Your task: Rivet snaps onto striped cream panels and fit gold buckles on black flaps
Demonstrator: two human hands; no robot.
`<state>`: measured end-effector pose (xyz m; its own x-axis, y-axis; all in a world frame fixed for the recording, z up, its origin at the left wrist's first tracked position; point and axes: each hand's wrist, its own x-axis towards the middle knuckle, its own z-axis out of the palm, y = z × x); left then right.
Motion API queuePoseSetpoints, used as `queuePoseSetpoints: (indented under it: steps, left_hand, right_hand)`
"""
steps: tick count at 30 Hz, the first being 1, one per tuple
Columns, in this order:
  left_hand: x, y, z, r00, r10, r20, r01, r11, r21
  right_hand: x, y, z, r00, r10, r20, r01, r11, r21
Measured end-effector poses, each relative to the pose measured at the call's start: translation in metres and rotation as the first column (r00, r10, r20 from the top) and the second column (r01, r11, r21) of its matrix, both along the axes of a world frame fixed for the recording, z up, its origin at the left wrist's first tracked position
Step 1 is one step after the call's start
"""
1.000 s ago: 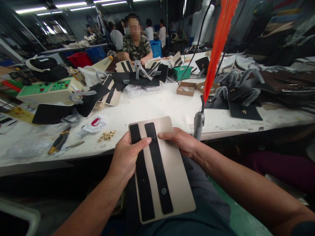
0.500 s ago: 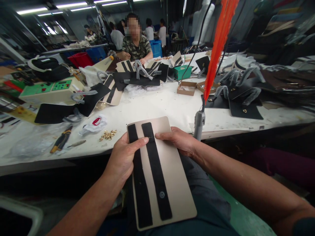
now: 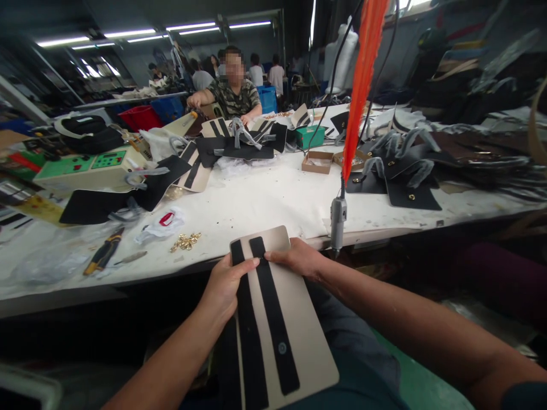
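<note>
In the head view, the left hand (image 3: pixel 222 287) and right hand (image 3: pixel 299 257) both gripped a beige panel (image 3: pixel 305 336) above the lap, thumbs on its face, fingers hidden behind. Two black strips (image 3: pixel 273 319) ran along it, one bearing a round button (image 3: pixel 282 348). Gold rings (image 3: pixel 186 242) and pliers (image 3: pixel 103 251) lay on the white table (image 3: pixel 256 205) beyond the left hand.

Dark grey flat wall (image 3: pixel 265 41), far. Long white tubular ceiling lights (image 3: pixel 130 33), lit, far left. Long white-topped worktable (image 3: pixel 243 199), spanning left to right, near. Long pale-edged table (image 3: pixel 128 101), far left. Green floor (image 3: pixel 401 364), near right. Bright window (image 3: pixel 412 7), partly in view, far right.
</note>
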<state>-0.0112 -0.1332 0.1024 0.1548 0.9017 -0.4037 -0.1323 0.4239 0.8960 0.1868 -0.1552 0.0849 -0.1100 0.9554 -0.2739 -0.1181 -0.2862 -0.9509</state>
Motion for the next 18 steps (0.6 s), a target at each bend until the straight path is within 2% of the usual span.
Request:
queuePoseSetpoints:
  steps: [4,9,13,18]
  left_hand:
    - [0.016,0.024,-0.019,1.000,-0.024,0.002,0.024,0.999,-0.026]
    - [0.031,0.057,-0.029,0.999,-0.047,-0.020,0.046,0.999,-0.026]
    - [0.035,0.078,-0.038,0.997,-0.036,-0.068,0.034,0.999,-0.018]
    - [0.038,0.095,-0.053,0.983,-0.023,-0.181,0.028,0.999,0.024]
  right_hand:
    - [0.008,0.016,-0.014,0.980,-0.085,0.181,0.088,0.996,-0.009]
    - [0.015,0.042,-0.016,0.935,-0.132,0.329,0.149,0.988,-0.028]
    - [0.017,0.062,-0.015,0.909,-0.117,0.401,0.150,0.987,-0.052]
    - [0.015,0.078,-0.015,0.881,-0.037,0.471,0.102,0.988,-0.113]
